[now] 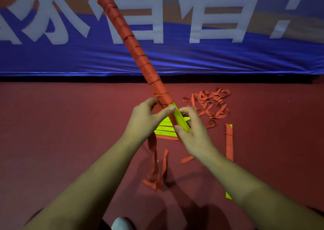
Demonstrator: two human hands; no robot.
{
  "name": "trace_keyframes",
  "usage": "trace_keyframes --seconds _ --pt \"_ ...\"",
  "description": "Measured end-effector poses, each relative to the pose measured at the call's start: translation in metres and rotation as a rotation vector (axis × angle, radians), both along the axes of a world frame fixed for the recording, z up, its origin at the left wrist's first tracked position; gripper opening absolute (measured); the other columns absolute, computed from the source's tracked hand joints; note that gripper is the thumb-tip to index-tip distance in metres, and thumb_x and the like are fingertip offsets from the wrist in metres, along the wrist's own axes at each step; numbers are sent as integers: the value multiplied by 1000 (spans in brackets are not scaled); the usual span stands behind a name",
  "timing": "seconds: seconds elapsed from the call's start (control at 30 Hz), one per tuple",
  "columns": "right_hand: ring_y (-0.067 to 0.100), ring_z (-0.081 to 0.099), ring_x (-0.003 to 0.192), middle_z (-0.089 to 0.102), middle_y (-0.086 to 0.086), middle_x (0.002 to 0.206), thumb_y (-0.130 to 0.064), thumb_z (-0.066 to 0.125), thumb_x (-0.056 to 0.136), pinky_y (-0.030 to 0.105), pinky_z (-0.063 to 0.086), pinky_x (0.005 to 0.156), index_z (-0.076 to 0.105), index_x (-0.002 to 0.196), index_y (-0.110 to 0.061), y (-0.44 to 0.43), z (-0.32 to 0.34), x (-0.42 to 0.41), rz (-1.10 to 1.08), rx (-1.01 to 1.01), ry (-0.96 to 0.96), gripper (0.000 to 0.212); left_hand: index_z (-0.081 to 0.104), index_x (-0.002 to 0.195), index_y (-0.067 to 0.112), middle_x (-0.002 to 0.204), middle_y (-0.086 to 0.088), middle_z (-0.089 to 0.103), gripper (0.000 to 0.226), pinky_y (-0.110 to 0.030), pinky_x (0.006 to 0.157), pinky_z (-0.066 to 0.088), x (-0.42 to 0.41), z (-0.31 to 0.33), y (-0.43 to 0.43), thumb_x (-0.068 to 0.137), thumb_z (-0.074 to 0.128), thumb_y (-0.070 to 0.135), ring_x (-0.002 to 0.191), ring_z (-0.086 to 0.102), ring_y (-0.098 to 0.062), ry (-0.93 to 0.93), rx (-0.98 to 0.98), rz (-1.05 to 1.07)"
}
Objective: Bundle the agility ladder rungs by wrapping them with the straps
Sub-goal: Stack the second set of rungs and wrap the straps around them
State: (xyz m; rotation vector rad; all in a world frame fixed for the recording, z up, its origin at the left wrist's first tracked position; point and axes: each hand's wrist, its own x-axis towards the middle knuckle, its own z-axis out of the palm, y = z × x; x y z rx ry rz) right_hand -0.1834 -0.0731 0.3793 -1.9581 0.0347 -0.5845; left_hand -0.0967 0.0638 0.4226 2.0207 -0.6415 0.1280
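Left hand (147, 119) curls round the one long bundle (140, 58), thumb laid across it. Right hand (192, 129) grips the bare neon-yellow rungs (180, 118) at its near end. Flat orange strap (154, 152) spirals up the stiff bundle, which slants away beyond the left hand; a limp tail hangs below that hand. Under both hands lie a few flat yellow slats (164, 130). Beyond the right hand sits one loose strap tangle (210, 105); to its right, one second wrapped bundle (229, 142) lies on the red floor (70, 124).
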Motion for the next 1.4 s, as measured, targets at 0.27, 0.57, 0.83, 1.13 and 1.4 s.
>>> trace_keyframes --seconds 0.27,0.57,0.83,1.13,1.4 --pt "4 57 70 61 -6 92 -4 69 84 22 44 65 61 100 -22 -3 2 1 232 468 218 25 67 87 18 78 -2 65 48 -38 70 45 15 -5 9 68 65 62 73 58 -19 54 108 3" --pt "30 61 99 65 17 111 -31 60 86 41 46 86 55 117 -8 -35 17 19 211 959 265 39 67 95 3 63 4 53 32 -25 53 36 -4 -9 8 81 76 31 57 45 -10 408 8 -359" --pt "24 66 93 68 12 107 -15 58 84 41 53 81 57 107 -7 -56 20 8 316 962 260 24 68 104 16 68 8 54 33 -25 57 41 -13 -16 -3 81 76 39 60 51 -9 330 337 -540" --pt "18 60 87 65 8 94 -9 79 66 36 51 77 62 106 -7 -45 16 20 139 631 155 44 69 103 14 68 10 58 20 -33 58 55 -23 -25 -11 84 73 17 59 68 -22 181 439 -525" --pt "25 63 90 63 12 100 3 72 78 47 53 84 52 116 -3 -51 19 23 32 762 79 43 69 103 18 82 3 70 24 -34 69 49 -21 -32 -8 82 74 30 71 57 -5 274 210 -473"
